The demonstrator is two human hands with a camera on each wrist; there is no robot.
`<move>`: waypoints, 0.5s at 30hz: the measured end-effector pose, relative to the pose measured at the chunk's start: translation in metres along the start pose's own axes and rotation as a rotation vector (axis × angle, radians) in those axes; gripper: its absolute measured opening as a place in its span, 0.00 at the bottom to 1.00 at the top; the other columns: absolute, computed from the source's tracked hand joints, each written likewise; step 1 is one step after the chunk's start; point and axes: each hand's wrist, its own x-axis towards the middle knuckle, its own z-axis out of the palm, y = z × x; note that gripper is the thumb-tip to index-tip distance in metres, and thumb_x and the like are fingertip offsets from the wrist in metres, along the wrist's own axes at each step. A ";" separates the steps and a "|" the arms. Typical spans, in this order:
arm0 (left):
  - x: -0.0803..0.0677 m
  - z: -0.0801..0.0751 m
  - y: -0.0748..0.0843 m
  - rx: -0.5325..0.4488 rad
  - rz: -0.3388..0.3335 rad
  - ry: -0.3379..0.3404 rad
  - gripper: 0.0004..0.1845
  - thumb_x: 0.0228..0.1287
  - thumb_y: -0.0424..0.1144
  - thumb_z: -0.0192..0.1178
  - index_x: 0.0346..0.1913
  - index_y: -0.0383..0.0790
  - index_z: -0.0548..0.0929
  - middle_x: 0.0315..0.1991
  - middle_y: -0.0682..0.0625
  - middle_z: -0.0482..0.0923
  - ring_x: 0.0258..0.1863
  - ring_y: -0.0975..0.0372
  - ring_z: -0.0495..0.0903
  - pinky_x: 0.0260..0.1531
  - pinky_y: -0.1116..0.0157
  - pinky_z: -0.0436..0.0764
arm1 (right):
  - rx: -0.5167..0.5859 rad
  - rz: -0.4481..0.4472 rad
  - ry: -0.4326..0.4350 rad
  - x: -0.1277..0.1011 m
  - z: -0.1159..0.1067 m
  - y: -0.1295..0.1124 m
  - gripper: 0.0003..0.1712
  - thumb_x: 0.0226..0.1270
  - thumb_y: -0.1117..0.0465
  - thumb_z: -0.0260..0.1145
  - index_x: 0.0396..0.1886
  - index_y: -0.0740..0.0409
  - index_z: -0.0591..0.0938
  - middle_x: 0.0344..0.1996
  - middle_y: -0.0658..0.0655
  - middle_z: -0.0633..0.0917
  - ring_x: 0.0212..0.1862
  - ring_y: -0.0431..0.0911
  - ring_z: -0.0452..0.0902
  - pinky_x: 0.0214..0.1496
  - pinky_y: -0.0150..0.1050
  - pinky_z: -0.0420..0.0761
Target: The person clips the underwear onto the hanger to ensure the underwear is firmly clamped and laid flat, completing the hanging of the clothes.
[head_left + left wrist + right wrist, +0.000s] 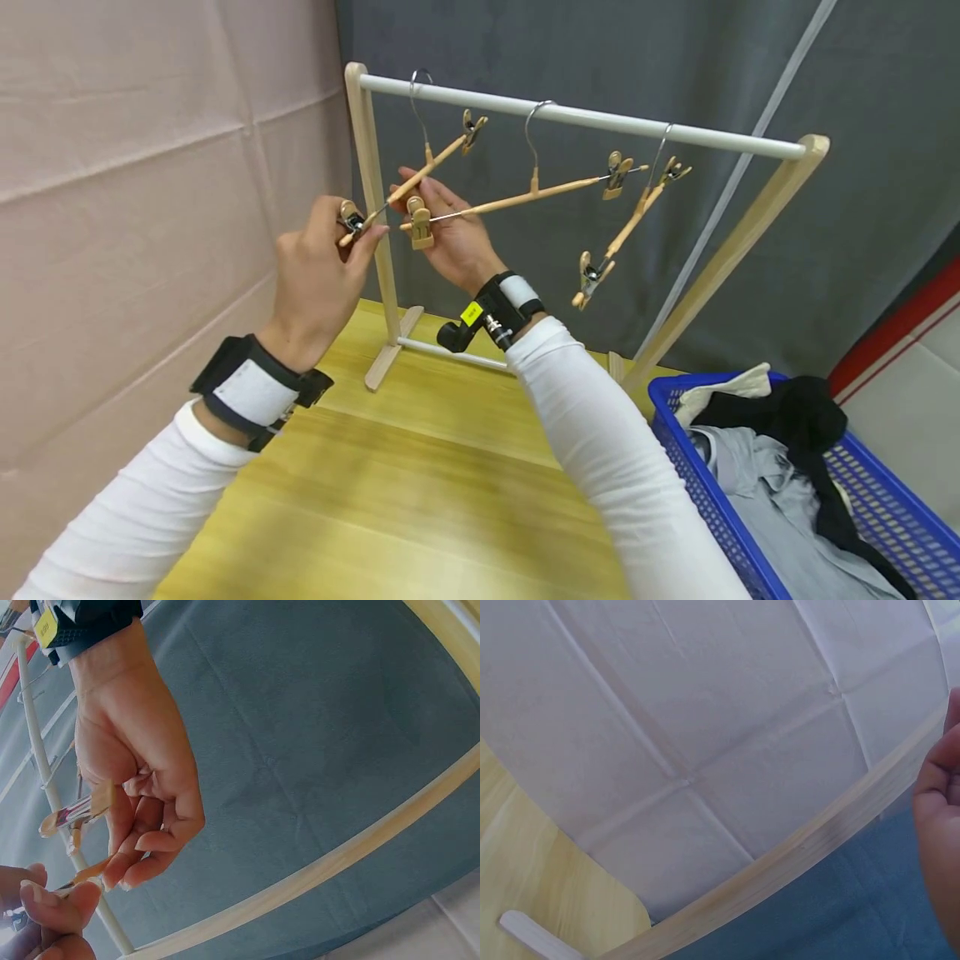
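Observation:
A small wooden rack with a white rail (600,118) stands on a yellow table (420,492). Three wooden clip hangers hang from it. The leftmost hanger (444,155) is tilted, its lower end toward me. My left hand (360,229) pinches the clip (350,218) at that lower end. My right hand (423,204) reaches past the rack's left post (371,158), fingers curled round the same hanger's bar. The middle hanger's clip (420,225) hangs in front of its palm. In the left wrist view my right hand (142,795) curls beside a clip (79,814), with my left hand (49,907) pinching below.
The third hanger (633,218) hangs steeply tilted at the rail's right end. A blue basket (667,417) with grey, black and white clothes sits at the table's right. A pink wall lies to the left and a grey curtain behind. The right wrist view shows the post (802,847).

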 end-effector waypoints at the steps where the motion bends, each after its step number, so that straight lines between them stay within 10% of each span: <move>1: -0.002 0.000 -0.001 -0.004 -0.010 -0.003 0.15 0.62 0.35 0.65 0.37 0.27 0.72 0.22 0.40 0.80 0.16 0.56 0.77 0.16 0.62 0.71 | 0.000 0.015 0.005 0.000 0.000 0.001 0.24 0.78 0.60 0.45 0.68 0.66 0.66 0.44 0.57 0.79 0.45 0.44 0.76 0.39 0.31 0.75; 15: -0.023 0.004 -0.006 -0.029 -0.089 -0.013 0.15 0.63 0.35 0.63 0.37 0.28 0.69 0.23 0.41 0.78 0.17 0.56 0.76 0.17 0.63 0.71 | -0.064 0.042 -0.036 0.001 0.008 -0.004 0.24 0.77 0.61 0.48 0.67 0.65 0.68 0.41 0.61 0.81 0.40 0.46 0.77 0.36 0.29 0.77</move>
